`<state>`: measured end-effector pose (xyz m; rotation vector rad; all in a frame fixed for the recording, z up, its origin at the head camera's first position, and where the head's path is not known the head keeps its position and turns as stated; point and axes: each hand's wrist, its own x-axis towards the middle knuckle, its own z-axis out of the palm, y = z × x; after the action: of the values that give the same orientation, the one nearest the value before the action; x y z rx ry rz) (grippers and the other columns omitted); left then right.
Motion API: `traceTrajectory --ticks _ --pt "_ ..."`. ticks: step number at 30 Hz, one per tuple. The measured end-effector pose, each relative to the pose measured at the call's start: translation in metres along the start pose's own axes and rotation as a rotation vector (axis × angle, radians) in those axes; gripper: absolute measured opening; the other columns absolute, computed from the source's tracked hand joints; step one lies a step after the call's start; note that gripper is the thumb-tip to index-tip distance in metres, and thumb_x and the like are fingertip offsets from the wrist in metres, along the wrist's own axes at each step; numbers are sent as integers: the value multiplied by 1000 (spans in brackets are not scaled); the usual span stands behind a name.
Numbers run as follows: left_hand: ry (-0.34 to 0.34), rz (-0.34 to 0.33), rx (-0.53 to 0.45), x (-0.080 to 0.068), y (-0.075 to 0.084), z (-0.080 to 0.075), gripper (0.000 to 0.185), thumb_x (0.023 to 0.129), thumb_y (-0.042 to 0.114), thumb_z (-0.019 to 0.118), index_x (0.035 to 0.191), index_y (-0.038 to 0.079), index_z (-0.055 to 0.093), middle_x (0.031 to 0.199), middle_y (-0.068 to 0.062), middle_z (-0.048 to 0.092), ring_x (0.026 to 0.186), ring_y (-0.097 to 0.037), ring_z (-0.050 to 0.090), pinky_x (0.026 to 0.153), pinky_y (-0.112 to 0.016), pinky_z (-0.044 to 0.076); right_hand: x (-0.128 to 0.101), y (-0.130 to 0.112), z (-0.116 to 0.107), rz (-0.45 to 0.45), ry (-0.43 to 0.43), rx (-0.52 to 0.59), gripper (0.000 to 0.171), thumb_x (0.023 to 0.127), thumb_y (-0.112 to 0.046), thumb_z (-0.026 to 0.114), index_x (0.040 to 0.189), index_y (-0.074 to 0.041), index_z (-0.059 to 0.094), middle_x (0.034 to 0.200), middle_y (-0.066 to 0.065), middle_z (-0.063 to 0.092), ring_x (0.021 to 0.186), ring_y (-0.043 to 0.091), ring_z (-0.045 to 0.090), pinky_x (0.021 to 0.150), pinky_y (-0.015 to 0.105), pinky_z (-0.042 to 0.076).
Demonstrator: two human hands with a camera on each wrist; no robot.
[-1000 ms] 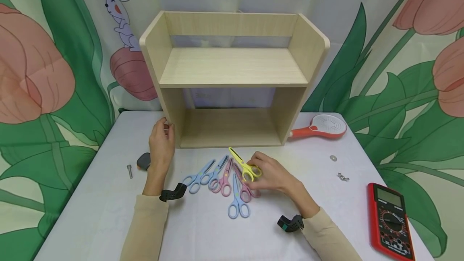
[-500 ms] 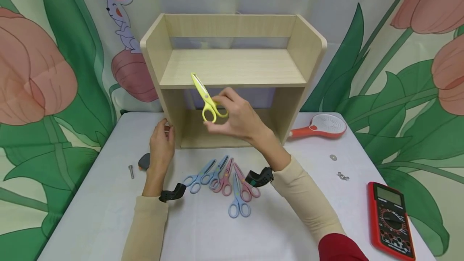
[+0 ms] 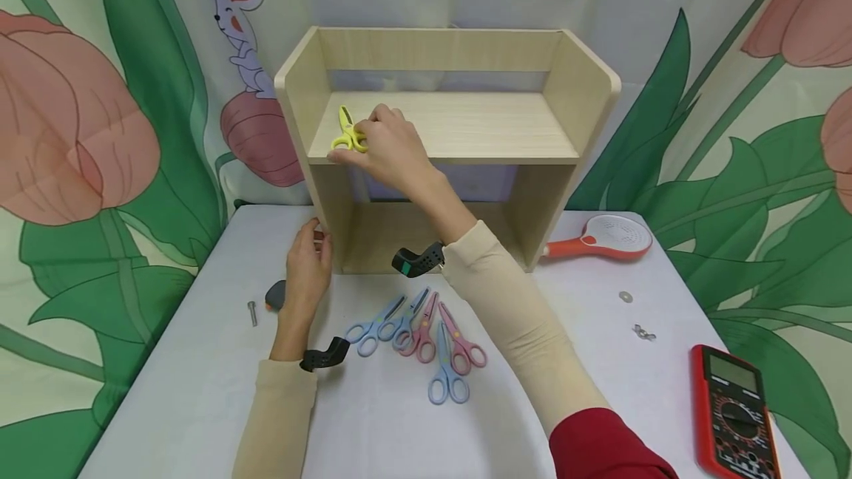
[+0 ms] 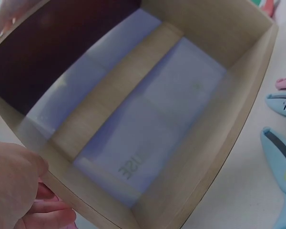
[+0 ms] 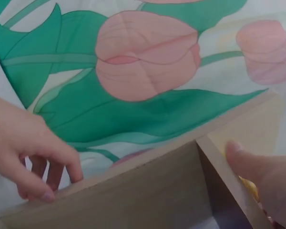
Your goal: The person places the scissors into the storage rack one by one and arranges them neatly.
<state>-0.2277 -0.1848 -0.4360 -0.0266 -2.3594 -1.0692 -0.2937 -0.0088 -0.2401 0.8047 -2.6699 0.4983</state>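
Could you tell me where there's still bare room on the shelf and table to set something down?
The top shelf is bare right of the right hand, which holds the yellow scissors at its left end. On the table, the near left corner is free. The five scissors crowd the middle; the meter fills the near right.

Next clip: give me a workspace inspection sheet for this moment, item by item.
Surface: white table, bearing everything below.
Job's things: yellow scissors at the left end of the wooden shelf unit's upper shelf; five scissors, blue and pink, fanned out on the table in front of it.
Clutter: red multimeter, red-and-white handled tool, washer, wing nut, bolt, small dark object.
Grips: right hand holds the yellow scissors; left hand touches the shelf unit's lower left front edge.
Cables: nothing seen.
Surroundings: flower-print backdrop with a cartoon mouse.
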Motion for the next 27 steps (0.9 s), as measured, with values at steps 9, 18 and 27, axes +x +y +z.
traceTrajectory --ticks 9,18,27 --pt "9 12 -12 -3 1 4 40 100 10 59 136 -5 50 110 -26 62 96 -38 69 82 -49 62 8 -13 6 -9 -13 -75 57 97 -58 55 127 -11 67 124 7 58 107 22 52 87 32 48" --pt "17 43 7 -3 1 2 39 101 9 57 137 -5 48 111 -27 62 96 -39 69 81 -50 62 -45 -14 21 -191 356 49 62 88 -51 72 127 -3 66 112 11 60 98 26 53 81 35 45" --pt "19 41 -15 0 -1 2 40 101 9 57 137 -5 49 111 -27 61 96 -39 69 82 -50 61 -119 12 77 -162 278 118 65 81 -52 77 121 -1 66 110 12 65 99 27 58 79 36 49"
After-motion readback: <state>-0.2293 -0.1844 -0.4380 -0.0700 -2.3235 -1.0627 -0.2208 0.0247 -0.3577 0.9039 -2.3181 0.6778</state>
